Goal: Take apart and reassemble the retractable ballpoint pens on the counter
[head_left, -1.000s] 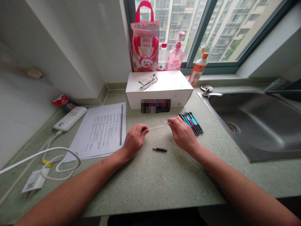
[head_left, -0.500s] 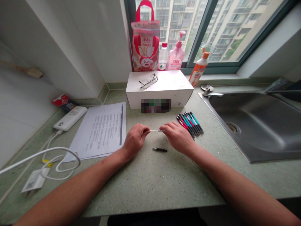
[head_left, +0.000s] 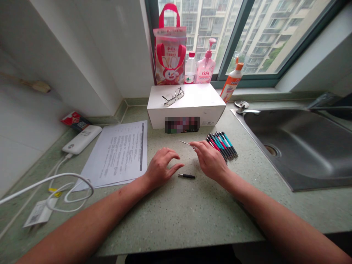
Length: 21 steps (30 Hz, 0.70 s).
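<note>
My right hand [head_left: 208,157] pinches a thin, pale pen refill [head_left: 183,142] between thumb and fingers, its narrow end pointing left and slightly up. Fingers and thumb spread apart, my left hand [head_left: 162,165] holds nothing and rests over the counter to the left. Just below the gap between the hands lies a short black pen part [head_left: 187,176] with a silvery tip toward the left. Beside my right hand, several pens [head_left: 222,145] with red and teal upper parts lie side by side in a slanted row.
A white box [head_left: 187,99] bearing eyeglasses [head_left: 173,97] stands behind the hands. Printed sheets [head_left: 118,154], a white power bank [head_left: 82,139] and a looped cable [head_left: 68,176] occupy the left side. The steel sink [head_left: 286,185] is at right. Bottles and a bag line the window.
My left hand has let go of the refill's left end and opened, moving slightly down. The refill, still in my right hand, now tilts up toward the left.
</note>
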### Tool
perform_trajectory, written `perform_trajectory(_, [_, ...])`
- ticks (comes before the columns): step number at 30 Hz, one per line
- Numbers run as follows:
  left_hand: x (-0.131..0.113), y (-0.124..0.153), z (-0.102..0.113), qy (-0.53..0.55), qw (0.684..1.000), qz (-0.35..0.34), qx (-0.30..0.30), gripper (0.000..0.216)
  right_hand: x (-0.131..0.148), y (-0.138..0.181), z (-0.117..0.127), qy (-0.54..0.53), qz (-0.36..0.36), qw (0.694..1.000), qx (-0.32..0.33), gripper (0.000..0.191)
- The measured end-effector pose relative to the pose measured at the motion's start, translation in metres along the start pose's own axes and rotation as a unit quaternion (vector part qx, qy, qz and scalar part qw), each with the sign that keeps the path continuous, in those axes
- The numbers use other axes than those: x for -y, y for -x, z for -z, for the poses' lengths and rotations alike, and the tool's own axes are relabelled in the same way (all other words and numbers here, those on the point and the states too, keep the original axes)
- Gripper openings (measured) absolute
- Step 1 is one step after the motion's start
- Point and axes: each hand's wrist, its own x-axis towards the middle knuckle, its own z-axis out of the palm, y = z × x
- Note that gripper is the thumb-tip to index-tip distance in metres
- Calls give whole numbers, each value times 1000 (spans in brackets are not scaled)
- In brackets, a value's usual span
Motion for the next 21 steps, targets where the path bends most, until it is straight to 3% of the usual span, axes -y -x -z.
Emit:
perform_trajectory(5, [-6, -2, 3, -15, 984, -91, 152, 30, 1, -1, -1, -6, -1, 1000, -14, 41])
perform_trajectory(10, [-7, -3, 1, -22, 978, -115, 173, 14, 3, -1, 1, 4, 10, 1000, 10, 43])
perform_trajectory(13, [-5, -1, -1, 6, 989, -76, 129, 11, 2, -1, 3, 4, 12, 1000, -4, 39])
perform_trajectory(16, [1, 0, -2, 40, 998, 43, 18, 8, 0, -1, 3, 8, 10, 1000, -15, 37])
perform_trajectory(18, [4, 0, -2, 58, 990, 122, -51, 7, 0, -1, 3, 13, 7, 1000, -18, 37])
perform_trajectory(21, [9, 0, -1, 69, 976, 176, -104, 9, 0, -2, 3, 17, 10, 1000, -21, 37])
